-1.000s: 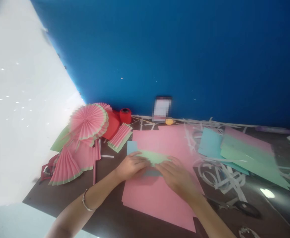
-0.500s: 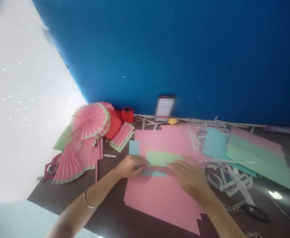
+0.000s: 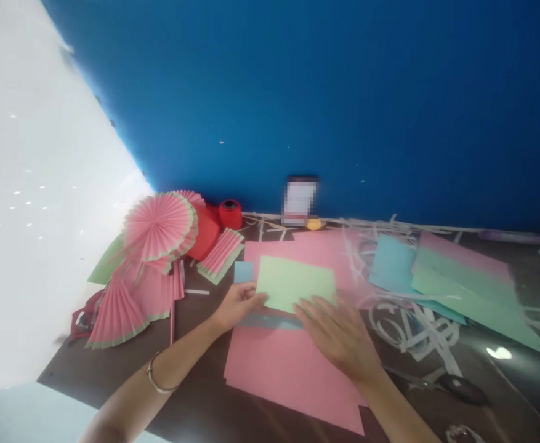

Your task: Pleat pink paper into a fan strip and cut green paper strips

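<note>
A light green paper sheet (image 3: 296, 282) stands tilted up over a stack of pink sheets (image 3: 292, 363) on the dark table. My left hand (image 3: 236, 304) pinches the green sheet's lower left corner. My right hand (image 3: 337, 335) rests with fingers stretched out along the sheet's lower edge. A blue paper strip (image 3: 270, 320) lies under the green sheet between my hands.
Pink pleated paper fans (image 3: 159, 226) and folded fan pieces (image 3: 117, 317) lie at the left by a red spool (image 3: 230, 213). Blue, green and pink sheets (image 3: 454, 283) are stacked at the right among white paper strips (image 3: 417, 326). Scissors (image 3: 454, 386) lie near my right forearm. A blue wall stands behind.
The green paper, which was pressed low and folded a second ago, has opened and risen into a larger upright sheet. Both hands stayed at its lower edge.
</note>
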A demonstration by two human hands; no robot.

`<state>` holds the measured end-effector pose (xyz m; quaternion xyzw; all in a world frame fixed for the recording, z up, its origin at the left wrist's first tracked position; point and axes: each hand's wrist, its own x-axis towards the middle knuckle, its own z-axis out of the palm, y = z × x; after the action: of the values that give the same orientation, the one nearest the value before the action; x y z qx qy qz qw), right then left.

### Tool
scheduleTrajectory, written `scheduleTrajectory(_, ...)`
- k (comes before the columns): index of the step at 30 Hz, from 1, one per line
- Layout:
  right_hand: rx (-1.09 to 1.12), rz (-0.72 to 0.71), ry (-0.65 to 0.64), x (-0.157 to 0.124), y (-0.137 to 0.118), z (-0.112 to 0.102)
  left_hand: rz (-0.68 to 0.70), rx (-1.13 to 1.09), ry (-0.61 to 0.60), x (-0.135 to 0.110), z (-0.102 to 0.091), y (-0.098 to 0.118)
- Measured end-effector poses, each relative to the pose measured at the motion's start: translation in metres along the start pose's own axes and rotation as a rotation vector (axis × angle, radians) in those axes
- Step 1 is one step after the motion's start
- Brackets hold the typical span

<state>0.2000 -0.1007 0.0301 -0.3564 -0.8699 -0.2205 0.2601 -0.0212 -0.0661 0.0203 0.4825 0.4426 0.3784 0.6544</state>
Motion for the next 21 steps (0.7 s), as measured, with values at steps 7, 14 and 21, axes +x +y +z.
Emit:
scheduleTrajectory(7,0.041,0.165,-0.103,0.011,-0.009,0.004,0.033,-0.032,0.034,0.002,0.002,-0.004)
scheduleTrajectory(14,0.035,0.247,-0.191,0.011,-0.013,0.004,0.031,-0.034,-0.004,0.002,0.001,-0.007)
scheduleTrajectory(21,0.065,0.316,-0.210,0.022,-0.016,0.000,0.106,0.000,-0.089,0.002,0.001,-0.014)
